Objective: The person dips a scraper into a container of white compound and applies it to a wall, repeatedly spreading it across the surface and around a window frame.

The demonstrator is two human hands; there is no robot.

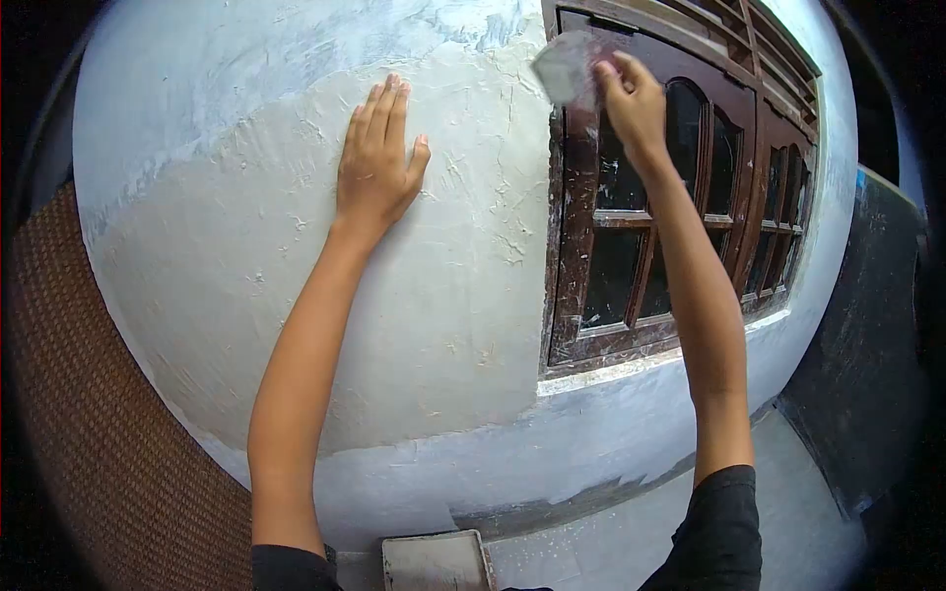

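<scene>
My left hand (376, 163) lies flat against the wall (246, 227), fingers stretched upward and thumb apart, with nothing in it. The plaster around it is pale grey and rough, marked with small ridges and flakes. Higher up on the right, my right hand (634, 106) pinches a flat putty scraper (570, 71) by its right side, between thumb and fingers. This thin, whitish plate is partly see-through and smeared. It overlaps the wall's edge and the upper left corner of the brown window frame (572, 246) in this view.
Dark panes fill the brown window (680, 167), which has a white sill (660, 361) below. A woven brown mat (108, 414) stands at the left. On the grey floor (572, 542) sits a pale, shallow container (437, 561) near the wall. A dark panel (867, 335) leans at the right.
</scene>
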